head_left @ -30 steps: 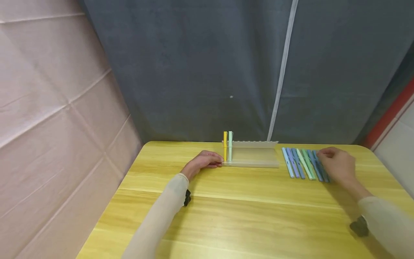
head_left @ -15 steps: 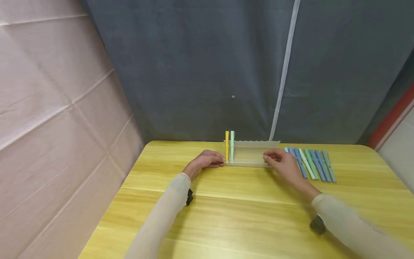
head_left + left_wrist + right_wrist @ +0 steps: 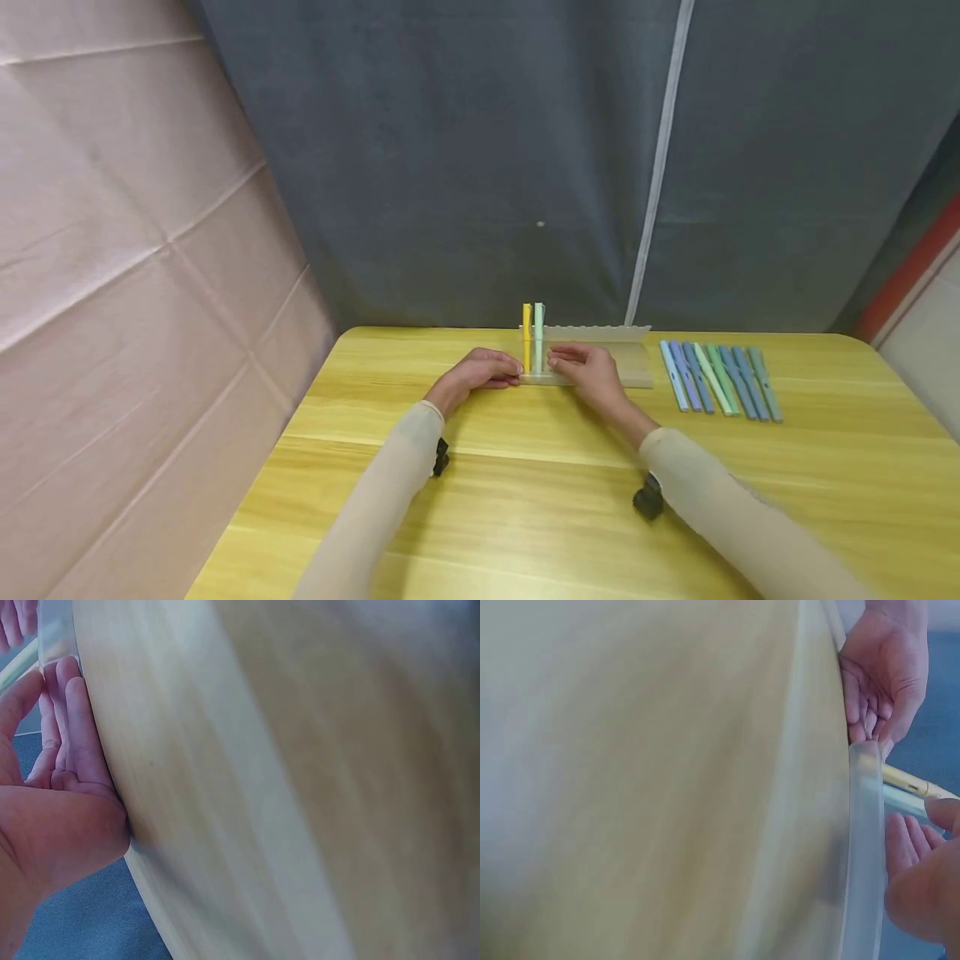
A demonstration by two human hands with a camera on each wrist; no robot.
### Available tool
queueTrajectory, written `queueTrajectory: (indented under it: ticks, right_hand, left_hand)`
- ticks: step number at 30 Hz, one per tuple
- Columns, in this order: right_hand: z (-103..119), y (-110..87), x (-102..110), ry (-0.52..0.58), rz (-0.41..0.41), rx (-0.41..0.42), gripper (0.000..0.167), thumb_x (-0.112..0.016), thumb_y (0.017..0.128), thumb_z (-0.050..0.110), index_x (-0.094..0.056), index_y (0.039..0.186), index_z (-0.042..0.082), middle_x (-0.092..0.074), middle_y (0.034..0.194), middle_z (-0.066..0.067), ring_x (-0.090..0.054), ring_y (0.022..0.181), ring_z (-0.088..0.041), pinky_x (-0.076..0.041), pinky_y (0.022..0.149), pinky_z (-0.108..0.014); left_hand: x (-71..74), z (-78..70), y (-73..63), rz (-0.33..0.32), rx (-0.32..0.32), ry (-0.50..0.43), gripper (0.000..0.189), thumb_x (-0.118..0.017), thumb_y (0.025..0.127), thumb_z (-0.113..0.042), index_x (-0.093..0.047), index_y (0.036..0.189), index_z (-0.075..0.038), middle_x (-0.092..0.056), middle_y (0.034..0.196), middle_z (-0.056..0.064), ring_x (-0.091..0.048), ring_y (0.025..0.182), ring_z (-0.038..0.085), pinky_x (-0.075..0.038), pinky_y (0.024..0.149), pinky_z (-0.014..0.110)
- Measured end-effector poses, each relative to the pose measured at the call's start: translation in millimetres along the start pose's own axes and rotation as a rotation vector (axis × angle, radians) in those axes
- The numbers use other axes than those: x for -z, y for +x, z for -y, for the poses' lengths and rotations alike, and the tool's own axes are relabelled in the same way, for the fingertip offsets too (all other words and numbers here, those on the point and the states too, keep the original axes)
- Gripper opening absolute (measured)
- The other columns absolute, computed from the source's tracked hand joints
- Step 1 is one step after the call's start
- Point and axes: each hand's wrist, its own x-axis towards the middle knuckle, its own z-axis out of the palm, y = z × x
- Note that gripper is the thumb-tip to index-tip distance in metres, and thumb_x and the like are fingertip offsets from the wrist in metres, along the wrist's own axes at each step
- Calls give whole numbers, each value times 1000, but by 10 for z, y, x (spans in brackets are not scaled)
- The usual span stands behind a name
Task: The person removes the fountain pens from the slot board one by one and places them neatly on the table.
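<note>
A clear plastic pen stand with a notched back edge sits at the back of the table. A yellow pen and a pale green pen stand upright at its left end. My left hand pinches the stand's left corner between thumb and fingers; the left wrist view shows the fingertips on the clear edge. Just right of the pale green pen is my right hand, thumb and fingers apart and nothing visible between them. In the right wrist view its thumb overlaps the pen's side.
To the right of the stand, a row of several pens in blue, purple and green lies flat on the wooden table. A dark curtain hangs right behind the table's back edge.
My right hand has left the right end of the pen row and travelled left to the pale green pen in the stand. The left hand stays at the stand's corner.
</note>
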Motion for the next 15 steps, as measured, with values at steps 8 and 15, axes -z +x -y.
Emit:
queueTrajectory:
  ticks: [8,15]
  right_hand:
    - [123,111,-227,-90,-113,3,27,-74,98,11,-76,122,-1,-79,117,-20,-77,111,-32,-62,96,-42]
    - [156,146,-284,-168,-130,8,24,-76,96,12,-78,116,-2,-81,110,-19,-79,103,-32,-64,91,-43]
  left_hand:
    - [18,-12,-13,3,-7,11,16,-71,102,-20,-79,106,-6,-79,87,-5,-76,83,6,-61,77,19]
    - [-5,-15,-29,-12,8,1,16,-74,100,-20,-79,107,-7,-80,88,-4,-76,83,6,-61,75,18]
